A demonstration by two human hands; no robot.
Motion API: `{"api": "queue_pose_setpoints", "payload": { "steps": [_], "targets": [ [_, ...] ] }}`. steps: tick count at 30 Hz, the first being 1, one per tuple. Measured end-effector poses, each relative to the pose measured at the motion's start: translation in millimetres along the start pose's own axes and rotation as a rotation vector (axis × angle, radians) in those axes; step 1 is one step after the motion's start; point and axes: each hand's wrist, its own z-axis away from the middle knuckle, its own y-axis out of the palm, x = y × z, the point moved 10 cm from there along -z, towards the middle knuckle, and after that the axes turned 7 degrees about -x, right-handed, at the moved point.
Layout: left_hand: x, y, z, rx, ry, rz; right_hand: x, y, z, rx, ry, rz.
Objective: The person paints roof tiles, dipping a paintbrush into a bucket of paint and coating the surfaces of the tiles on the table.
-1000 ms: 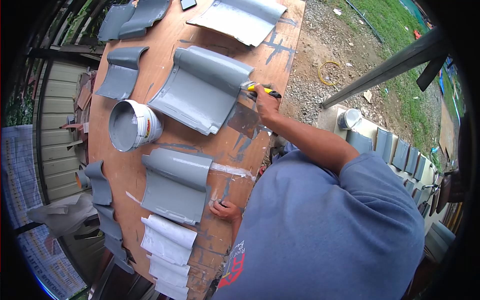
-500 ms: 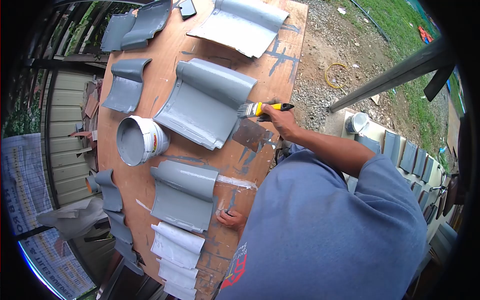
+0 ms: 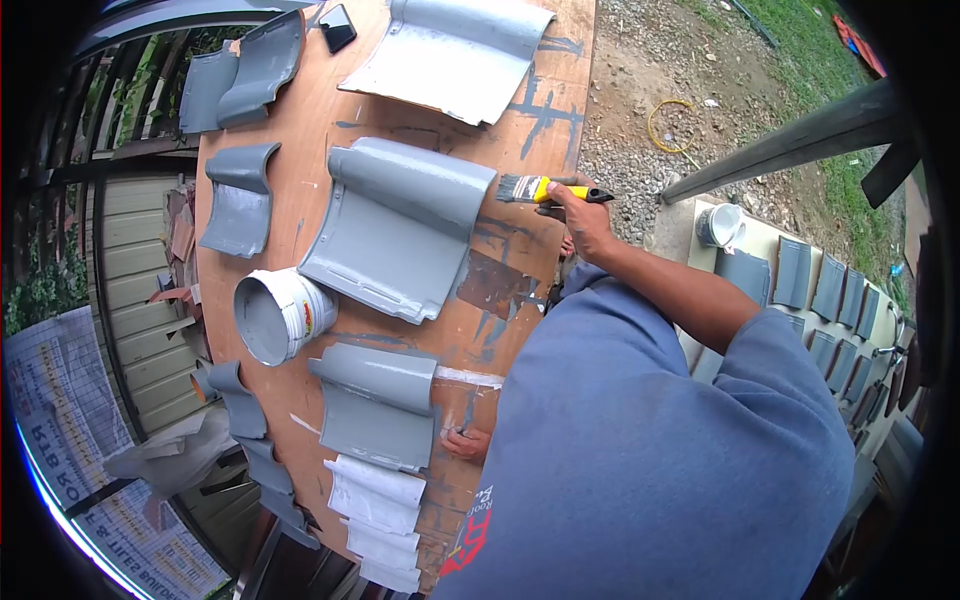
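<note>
My right hand [image 3: 583,222] is wrapped round the yellow and black handle of a paintbrush [image 3: 525,189]. Grey paint coats its bristles, which are just off the right edge of a large curved roof tile [image 3: 395,235] covered in wet grey paint. My left hand [image 3: 466,443] is low by the table's near side, fingers curled, beside the right edge of a smaller grey roof tile [image 3: 375,420]. What its fingers hold, if anything, is too small to make out. A white paint bucket [image 3: 306,305] of grey paint lies tilted at the large tile's lower left corner.
The paint-smeared wooden table [image 3: 300,395] also bears a pale, part-painted tile [image 3: 440,65], whitish tiles [image 3: 375,495], more grey tiles [image 3: 240,190] and a phone [image 3: 337,29]. A wooden post [image 3: 780,140] slants at right, near a second bucket [image 3: 718,226] and rows of tiles.
The brush has come away from the large tile's right edge, with my right hand moving up and right. My left hand stays by the smaller tile. The whole view has shifted slightly.
</note>
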Motion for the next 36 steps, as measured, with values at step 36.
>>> {"api": "queue_pose_setpoints", "payload": {
  "steps": [36],
  "targets": [
    [1,3,-23,-0.017,0.089,0.051,-36,28,16,-0.101,0.205,-0.284]
  ]
}}
